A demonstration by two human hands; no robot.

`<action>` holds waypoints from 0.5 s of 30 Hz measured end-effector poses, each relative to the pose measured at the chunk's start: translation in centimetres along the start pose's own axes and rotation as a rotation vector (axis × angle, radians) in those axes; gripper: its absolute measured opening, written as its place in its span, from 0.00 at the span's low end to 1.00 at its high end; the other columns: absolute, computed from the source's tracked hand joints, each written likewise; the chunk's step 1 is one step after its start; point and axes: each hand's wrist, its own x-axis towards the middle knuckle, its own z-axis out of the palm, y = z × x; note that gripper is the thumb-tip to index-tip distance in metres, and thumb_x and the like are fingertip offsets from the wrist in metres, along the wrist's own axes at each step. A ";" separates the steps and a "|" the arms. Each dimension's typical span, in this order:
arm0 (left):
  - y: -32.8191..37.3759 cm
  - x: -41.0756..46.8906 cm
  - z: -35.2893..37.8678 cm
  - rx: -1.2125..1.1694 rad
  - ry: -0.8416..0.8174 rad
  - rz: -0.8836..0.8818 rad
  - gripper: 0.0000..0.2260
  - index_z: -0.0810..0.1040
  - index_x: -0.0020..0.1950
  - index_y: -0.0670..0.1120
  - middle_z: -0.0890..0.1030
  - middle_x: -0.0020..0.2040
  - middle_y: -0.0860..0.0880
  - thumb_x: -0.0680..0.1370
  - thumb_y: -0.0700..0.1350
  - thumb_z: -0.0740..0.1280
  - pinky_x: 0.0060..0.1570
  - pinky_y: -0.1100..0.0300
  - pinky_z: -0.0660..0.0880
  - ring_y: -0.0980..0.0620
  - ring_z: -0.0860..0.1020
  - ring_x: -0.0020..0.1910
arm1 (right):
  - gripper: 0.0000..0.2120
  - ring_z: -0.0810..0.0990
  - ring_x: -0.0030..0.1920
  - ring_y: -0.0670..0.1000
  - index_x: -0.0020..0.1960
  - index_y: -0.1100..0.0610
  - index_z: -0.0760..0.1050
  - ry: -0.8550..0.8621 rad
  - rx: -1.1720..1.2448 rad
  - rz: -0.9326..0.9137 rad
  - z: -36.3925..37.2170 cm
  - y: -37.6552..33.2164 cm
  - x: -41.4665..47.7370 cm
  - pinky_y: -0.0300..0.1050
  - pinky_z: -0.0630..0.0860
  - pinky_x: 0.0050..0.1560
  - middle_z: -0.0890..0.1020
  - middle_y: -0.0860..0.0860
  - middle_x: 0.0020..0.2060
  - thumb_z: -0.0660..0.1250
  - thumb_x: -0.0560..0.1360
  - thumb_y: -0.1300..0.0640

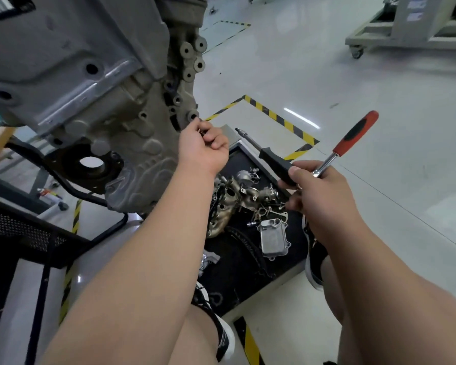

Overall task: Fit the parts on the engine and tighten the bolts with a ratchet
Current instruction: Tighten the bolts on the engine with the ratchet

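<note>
the engine [90, 75] hangs far left on its stand, and most bolt holes on its right edge are empty. the left hand [203, 151] pinches in its grip what looks like a small bolt [202, 131] at the lowest hole [192, 115]. the right hand [319, 196] has its grip clasped round the red-handled ratchet [353, 135] and a black-handled driver [271, 159]. many parts [248, 196] lie in the floor tray [238, 147], so most fitting looks left. no writing is readable.

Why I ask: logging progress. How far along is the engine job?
Done: nothing visible; grey cast engine shows empty bolt holes. In hand: left hand at a lower boss, contents hidden; right hand grips red-handled chrome ratchet and black-handled driver. Left: silver boxy cooler and bronze manifold lie in black tray.
</note>
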 end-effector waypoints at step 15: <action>0.1 -0.7 1.2 -0.416 -0.018 0.076 0.20 0.65 0.29 0.45 0.65 0.21 0.53 0.82 0.41 0.52 0.16 0.67 0.58 0.57 0.63 0.16 | 0.02 0.73 0.24 0.49 0.49 0.57 0.77 -0.082 -0.074 0.018 -0.2 0.5 -0.5 0.42 0.74 0.29 0.85 0.54 0.34 0.66 0.77 0.60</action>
